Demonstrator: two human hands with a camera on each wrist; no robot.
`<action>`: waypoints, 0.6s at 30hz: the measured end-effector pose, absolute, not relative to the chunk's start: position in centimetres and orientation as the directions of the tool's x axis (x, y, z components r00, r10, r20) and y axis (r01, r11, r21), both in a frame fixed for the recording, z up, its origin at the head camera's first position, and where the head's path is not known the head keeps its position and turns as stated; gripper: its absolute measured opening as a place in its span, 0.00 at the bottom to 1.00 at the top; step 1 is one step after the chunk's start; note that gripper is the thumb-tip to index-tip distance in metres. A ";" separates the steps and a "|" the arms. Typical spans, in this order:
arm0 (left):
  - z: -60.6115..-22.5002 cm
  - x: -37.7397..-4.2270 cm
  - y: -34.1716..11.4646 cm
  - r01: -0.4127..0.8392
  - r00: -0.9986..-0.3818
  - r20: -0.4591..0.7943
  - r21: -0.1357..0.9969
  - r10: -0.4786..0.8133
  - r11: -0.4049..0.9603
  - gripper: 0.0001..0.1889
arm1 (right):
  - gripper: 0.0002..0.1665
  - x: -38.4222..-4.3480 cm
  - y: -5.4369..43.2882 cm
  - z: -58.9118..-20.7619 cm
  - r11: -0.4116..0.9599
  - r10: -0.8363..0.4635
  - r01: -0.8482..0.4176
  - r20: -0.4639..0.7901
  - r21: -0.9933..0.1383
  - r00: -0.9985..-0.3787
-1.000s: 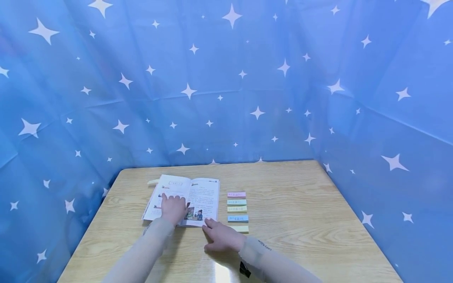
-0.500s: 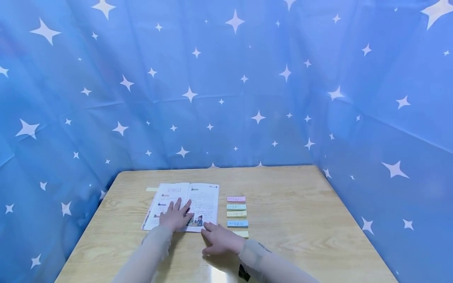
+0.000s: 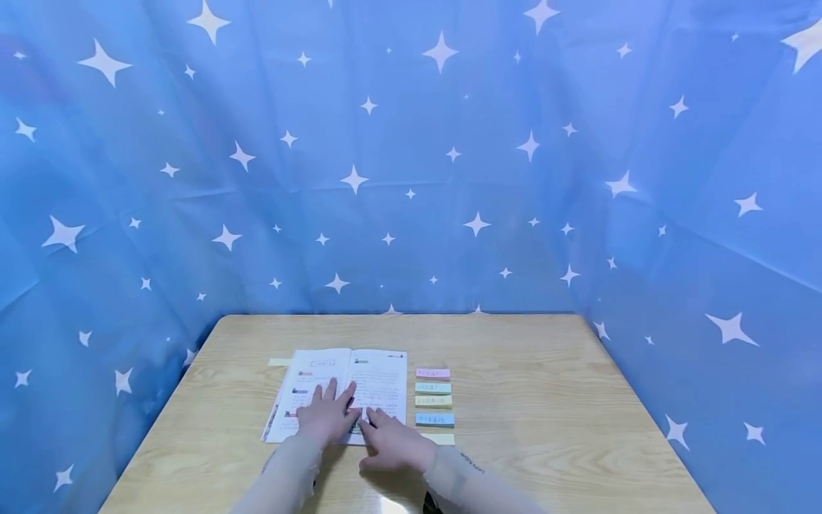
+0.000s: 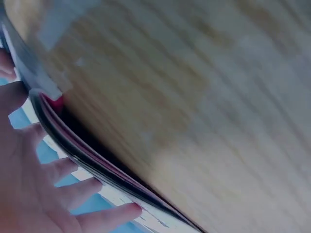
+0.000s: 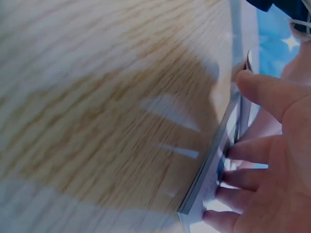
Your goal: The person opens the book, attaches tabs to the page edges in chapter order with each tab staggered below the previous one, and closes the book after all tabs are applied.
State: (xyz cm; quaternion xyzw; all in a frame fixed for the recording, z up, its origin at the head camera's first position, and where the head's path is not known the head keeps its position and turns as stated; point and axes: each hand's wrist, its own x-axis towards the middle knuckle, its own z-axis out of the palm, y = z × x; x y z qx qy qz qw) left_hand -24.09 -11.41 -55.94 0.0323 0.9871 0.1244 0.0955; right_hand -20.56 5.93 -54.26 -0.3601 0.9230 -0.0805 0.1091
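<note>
An open book point(image 3: 379, 371) with printed pages lies on the left part of the table. My left hand point(image 3: 324, 417) rests with spread fingers on its left page near the spine; the left wrist view shows those straight fingers point(image 4: 114, 217) over the page edges. On the lower part of the right page, the fingertips of my right hand point(image 3: 397, 442) touch the paper, its thumb near the book's lower edge. In the right wrist view, the right hand's fingers point(image 5: 248, 179) reach over the book's edge point(image 5: 194, 194). Neither hand grips anything.
Right of the book, a column of sticky notes point(image 3: 434, 401) in pink, green, yellow and blue bears handwriting. A pale strip point(image 3: 279, 362) sticks out at the book's upper left. Beyond the wooden table point(image 3: 546, 400) hangs a blue curtain point(image 3: 411, 214) with white stars.
My left hand has gone from loosely curled to spread flat on the page. The right hand has moved left onto the right page. The head view has tilted up slightly.
</note>
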 end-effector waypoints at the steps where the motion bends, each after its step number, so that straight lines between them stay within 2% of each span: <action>1: -55.9 -24.1 -11.4 0.049 -0.980 -0.173 0.250 0.094 0.967 0.31 | 0.46 -20.4 6.0 -54.3 0.730 -0.680 -0.645 -0.145 -0.227 -0.718; 5: -55.5 -24.5 -12.4 0.068 -0.981 -0.156 0.261 0.111 0.963 0.32 | 0.45 -20.3 6.1 -54.2 0.731 -0.680 -0.648 -0.140 -0.215 -0.720; 11: -55.6 -25.9 -15.2 0.018 -0.978 -0.192 0.330 0.086 0.944 0.40 | 0.46 -20.6 6.0 -54.1 0.739 -0.671 -0.640 -0.149 -0.210 -0.726; 15: -55.4 -26.1 -15.8 0.025 -0.961 -0.249 0.359 0.121 0.933 0.34 | 0.47 -21.0 5.8 -54.1 0.745 -0.663 -0.626 -0.163 -0.228 -0.730; 18: -55.2 -26.0 -15.8 0.054 -0.954 -0.261 0.332 0.146 0.942 0.28 | 0.47 -21.4 5.3 -54.3 0.727 -0.683 -0.640 -0.158 -0.249 -0.713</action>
